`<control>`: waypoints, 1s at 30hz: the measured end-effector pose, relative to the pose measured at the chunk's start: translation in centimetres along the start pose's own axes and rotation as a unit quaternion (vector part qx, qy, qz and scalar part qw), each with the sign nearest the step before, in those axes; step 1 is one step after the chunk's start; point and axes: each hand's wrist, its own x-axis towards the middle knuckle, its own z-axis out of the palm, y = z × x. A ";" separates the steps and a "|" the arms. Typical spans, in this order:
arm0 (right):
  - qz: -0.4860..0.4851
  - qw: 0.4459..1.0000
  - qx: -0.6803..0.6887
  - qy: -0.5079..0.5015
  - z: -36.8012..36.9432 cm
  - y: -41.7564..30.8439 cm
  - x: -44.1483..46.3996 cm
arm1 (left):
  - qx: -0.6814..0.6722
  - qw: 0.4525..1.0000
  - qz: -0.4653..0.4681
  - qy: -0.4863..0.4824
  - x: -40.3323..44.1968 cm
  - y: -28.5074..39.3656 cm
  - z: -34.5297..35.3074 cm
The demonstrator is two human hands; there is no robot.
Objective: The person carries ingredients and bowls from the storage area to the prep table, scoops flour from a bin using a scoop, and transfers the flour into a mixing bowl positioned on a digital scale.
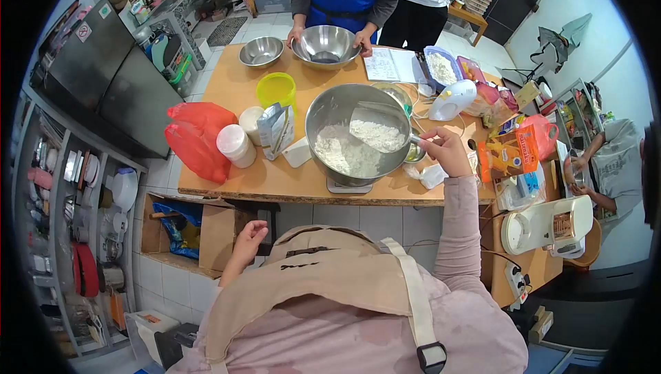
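A large steel bowl point(320, 113) with white flour point(348, 157) in it stands on a white scale point(350, 188) near the table's front edge. My right hand point(447, 151) is at the bowl's right side, its fingers closed on the handle of a scoop point(382, 113). The scoop lies over the bowl's inside with flour in it. Low at my left side, away from the table, my left hand point(249, 237) hangs with its fingers loosely curled and nothing visible in it.
Across the wooden table point(227, 85), a person in a blue apron holds a steel bowl point(326, 43). Left are white jars point(235, 143), a red bag point(200, 141) and a yellow-green container point(276, 89). A white mixer point(452, 100) and packages stand right.
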 end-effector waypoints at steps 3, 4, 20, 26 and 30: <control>0.001 1.000 -0.019 0.005 0.1 -0.3 -0.1 | -0.003 1.000 0.010 -0.005 0.0 0.0 0.1; 0.002 1.000 -0.030 0.009 0.2 -0.4 -0.2 | -0.003 1.000 0.010 -0.007 0.0 0.1 0.2; -0.087 0.947 -0.305 0.054 1.7 -4.0 -0.3 | -0.019 1.000 0.001 -0.012 -0.9 -0.3 0.4; -0.086 0.936 -0.336 0.059 1.8 -4.4 -0.2 | -0.021 1.000 -0.004 -0.012 -1.2 0.0 0.4; -0.131 0.932 -0.334 0.054 2.0 -4.0 -0.3 | -0.021 1.000 -0.006 -0.014 -1.2 -0.3 0.4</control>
